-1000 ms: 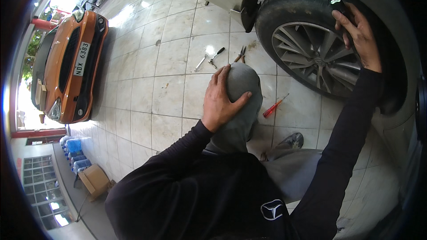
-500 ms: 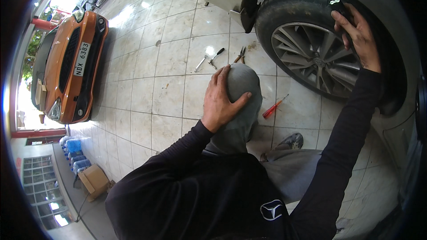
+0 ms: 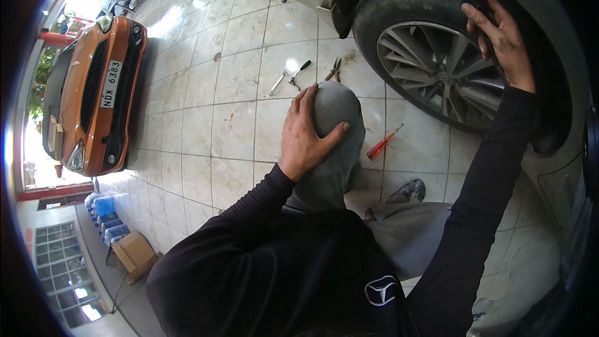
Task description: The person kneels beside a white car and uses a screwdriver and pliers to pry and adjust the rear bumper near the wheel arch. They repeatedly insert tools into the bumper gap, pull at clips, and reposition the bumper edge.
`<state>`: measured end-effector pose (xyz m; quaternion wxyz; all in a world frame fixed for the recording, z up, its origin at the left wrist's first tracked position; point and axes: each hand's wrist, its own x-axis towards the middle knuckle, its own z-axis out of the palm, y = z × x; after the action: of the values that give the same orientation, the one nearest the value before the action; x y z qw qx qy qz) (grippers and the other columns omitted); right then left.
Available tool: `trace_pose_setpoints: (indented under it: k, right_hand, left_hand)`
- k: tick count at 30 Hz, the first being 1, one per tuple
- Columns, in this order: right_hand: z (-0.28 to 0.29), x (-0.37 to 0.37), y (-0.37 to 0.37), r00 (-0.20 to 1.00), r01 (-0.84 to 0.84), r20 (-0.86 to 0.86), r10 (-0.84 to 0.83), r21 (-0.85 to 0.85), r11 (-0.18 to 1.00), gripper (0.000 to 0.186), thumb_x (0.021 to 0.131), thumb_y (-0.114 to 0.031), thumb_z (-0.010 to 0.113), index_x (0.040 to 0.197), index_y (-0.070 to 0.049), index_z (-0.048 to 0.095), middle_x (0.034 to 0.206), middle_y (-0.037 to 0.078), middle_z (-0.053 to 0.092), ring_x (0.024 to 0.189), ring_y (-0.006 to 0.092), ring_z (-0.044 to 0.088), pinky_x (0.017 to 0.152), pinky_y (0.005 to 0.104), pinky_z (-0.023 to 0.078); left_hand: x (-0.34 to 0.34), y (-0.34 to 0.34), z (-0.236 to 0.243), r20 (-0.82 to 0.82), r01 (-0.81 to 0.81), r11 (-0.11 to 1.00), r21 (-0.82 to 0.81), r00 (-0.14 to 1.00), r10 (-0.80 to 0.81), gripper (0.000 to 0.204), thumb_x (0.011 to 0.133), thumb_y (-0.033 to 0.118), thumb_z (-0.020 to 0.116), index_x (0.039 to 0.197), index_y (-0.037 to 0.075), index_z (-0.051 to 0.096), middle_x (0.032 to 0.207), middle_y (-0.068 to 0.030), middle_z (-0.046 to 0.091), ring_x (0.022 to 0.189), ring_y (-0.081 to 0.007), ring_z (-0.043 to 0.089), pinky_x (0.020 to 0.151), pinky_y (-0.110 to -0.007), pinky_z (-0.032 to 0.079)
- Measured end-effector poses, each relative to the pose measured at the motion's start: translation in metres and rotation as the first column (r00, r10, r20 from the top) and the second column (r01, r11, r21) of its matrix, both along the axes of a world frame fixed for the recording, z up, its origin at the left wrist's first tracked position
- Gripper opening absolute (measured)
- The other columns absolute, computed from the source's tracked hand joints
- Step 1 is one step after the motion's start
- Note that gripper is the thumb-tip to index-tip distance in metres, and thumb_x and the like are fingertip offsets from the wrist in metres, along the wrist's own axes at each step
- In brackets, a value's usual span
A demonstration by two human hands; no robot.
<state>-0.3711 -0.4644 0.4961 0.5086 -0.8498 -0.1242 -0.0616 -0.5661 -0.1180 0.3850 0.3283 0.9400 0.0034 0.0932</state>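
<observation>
My left hand (image 3: 305,134) rests on my bent knee in grey trousers (image 3: 337,103), its fingers and thumb spread and nothing in it. At the upper right, my right hand (image 3: 504,40) is closed around a short black object (image 3: 472,0) with a bright, shiny end. I cannot make out its exact kind. It is held up by the top of the car wheel's tyre (image 3: 409,9), in front of the wheel arch. Below it shows the grey multi-spoke rim (image 3: 446,78).
On the tiled floor lie a wrench (image 3: 277,83), a black-handled ratchet (image 3: 301,73), pliers (image 3: 335,70) and a red-handled screwdriver (image 3: 382,144). My shoe (image 3: 409,191) is beside my leg. An orange car (image 3: 93,97) stands left; water bottles (image 3: 109,218) and a cardboard box (image 3: 133,254) sit lower left.
The view has shifted slightly. My right hand remains raised by the tyre with the black object, and my left hand stays on the knee.
</observation>
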Motion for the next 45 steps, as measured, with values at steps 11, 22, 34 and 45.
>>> trace_pose_setpoints:
  k: [11,22,34,45]
  right_hand:
    - [-0.004,0.002,-0.003,1.000,-0.011,0.005,0.011,0.003,1.000,0.055,0.092,-0.048,0.075,0.132,-0.011,0.065,0.082,-0.002,0.061,0.057,0.0047,0.048,0.050,0.0210,0.036]
    - [0.004,-0.003,0.004,0.998,-0.045,-0.032,0.046,0.043,0.998,0.049,0.093,-0.048,0.075,0.125,-0.012,0.067,0.082,-0.002,0.061,0.058,0.0034,0.049,0.050,0.0203,0.035]
    - [0.003,-0.003,0.002,0.999,-0.025,-0.048,0.026,0.011,1.000,0.052,0.093,-0.048,0.074,0.129,-0.012,0.066,0.082,-0.003,0.061,0.059,0.0034,0.049,0.050,0.0205,0.035]
    - [0.009,-0.009,0.008,0.996,0.057,-0.061,-0.058,-0.016,0.998,0.066,0.088,-0.054,0.074,0.135,-0.009,0.062,0.081,-0.001,0.058,0.055,0.0044,0.047,0.047,0.0209,0.035]
  left_hand:
    - [0.000,0.001,-0.004,0.001,0.002,1.000,-0.002,1.000,-0.002,0.094,0.079,0.040,0.083,0.152,0.000,0.038,0.146,-0.0252,0.048,0.133,-0.0427,0.051,0.111,-0.050,0.044]
    - [0.001,0.002,-0.006,0.044,0.014,1.000,0.016,0.999,-0.014,0.091,0.080,0.038,0.083,0.150,-0.001,0.040,0.144,-0.0247,0.049,0.132,-0.0427,0.051,0.110,-0.049,0.044]
    - [0.002,-0.001,-0.009,0.043,0.017,1.000,-0.008,0.999,-0.017,0.090,0.080,0.038,0.083,0.149,-0.001,0.041,0.143,-0.0246,0.050,0.132,-0.0421,0.052,0.110,-0.048,0.045]
    - [-0.002,0.006,-0.002,0.015,0.020,1.000,-0.013,1.000,-0.020,0.095,0.080,0.042,0.082,0.152,-0.002,0.037,0.146,-0.0265,0.046,0.133,-0.0441,0.049,0.112,-0.050,0.043]
